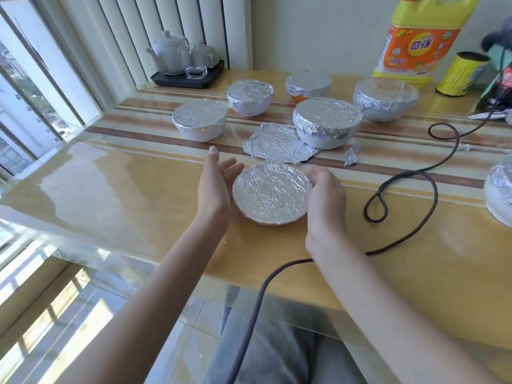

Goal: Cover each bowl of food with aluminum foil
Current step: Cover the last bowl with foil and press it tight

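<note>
My left hand rests open-fingered beside the foil-covered bowl on the table, while my right hand cups its other side, fingers curled against the rim. Just beyond lies a loose foil sheet. Farther back stand five more covered bowls.

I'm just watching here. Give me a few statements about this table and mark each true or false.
1. Both hands, left hand and right hand, flank the nearest foil-covered bowl. True.
2. A loose foil sheet lies flat behind that bowl. True.
3. The white teapot stands on the loose foil. False: it stands on a black tray.
4. The yellow detergent bottle lies on its side. False: it stands upright.
</note>
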The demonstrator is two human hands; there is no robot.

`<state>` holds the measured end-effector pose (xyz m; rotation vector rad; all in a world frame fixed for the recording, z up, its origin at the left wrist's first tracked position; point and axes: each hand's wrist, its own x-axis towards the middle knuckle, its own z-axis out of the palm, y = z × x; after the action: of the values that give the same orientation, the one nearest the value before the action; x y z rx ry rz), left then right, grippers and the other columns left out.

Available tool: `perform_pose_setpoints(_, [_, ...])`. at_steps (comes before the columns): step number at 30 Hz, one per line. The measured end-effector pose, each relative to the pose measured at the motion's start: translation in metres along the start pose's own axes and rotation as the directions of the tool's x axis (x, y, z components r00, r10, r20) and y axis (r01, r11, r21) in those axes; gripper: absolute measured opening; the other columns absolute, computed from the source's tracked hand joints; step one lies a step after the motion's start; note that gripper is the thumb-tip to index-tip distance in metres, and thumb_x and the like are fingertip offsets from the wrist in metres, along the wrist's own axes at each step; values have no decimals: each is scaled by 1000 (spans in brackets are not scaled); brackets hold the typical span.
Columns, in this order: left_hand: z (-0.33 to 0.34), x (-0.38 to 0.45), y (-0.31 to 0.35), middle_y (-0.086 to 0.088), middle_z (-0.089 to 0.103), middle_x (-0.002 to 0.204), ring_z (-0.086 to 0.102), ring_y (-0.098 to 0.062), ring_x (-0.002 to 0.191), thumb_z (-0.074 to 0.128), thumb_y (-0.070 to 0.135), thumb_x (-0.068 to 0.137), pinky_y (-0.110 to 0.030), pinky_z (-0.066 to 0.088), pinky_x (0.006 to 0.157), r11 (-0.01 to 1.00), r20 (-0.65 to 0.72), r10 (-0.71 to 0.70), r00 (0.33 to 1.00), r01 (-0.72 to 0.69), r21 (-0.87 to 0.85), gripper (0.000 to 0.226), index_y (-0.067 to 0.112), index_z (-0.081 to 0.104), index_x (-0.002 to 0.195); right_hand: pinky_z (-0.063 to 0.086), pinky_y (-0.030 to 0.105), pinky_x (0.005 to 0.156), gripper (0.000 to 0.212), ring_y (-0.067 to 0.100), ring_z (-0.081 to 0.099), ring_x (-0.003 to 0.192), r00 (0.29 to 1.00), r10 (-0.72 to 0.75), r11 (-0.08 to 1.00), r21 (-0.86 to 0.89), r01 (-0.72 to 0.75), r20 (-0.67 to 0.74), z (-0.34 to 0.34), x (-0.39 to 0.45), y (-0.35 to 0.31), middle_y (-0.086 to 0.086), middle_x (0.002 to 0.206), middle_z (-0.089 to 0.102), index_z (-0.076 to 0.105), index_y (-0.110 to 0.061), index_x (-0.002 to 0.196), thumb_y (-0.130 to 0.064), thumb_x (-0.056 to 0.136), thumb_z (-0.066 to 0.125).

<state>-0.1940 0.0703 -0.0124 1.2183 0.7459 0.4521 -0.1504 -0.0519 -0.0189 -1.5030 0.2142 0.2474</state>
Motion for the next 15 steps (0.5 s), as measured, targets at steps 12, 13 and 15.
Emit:
perform_pose_setpoints(12, [22,2,-30,-8,69,114,62,-31,112,43,83,56,-52,41,106,986,-118,-39,992,19,-165,72,29,77,89,46,37,92,40,21,55,94,987,-20,998,55,29,-157,33,0,4,-3,93,58,71,-22,109,-28,99,33])
perform_pose_setpoints(13, [24,-2,-28,-7,70,113,62,-30,111,43,83,55,-52,41,105,985,-133,-36,991,12,-175,71,30,77,88,45,35,85,41,20,52,84,990,-14,999,42,21,-144,32,4,3,-4,86,55,71,-20,110,-28,99,32])
perform_pose_setpoints(15, [24,-9,-26,-5,71,110,64,-28,108,44,81,53,-51,43,104,982,-156,-31,987,1,-191,71,28,76,88,41,31,71,42,17,47,71,995,35,999,30,-32,-94,31,10,1,-6,76,51,68,-14,108,-29,100,30])
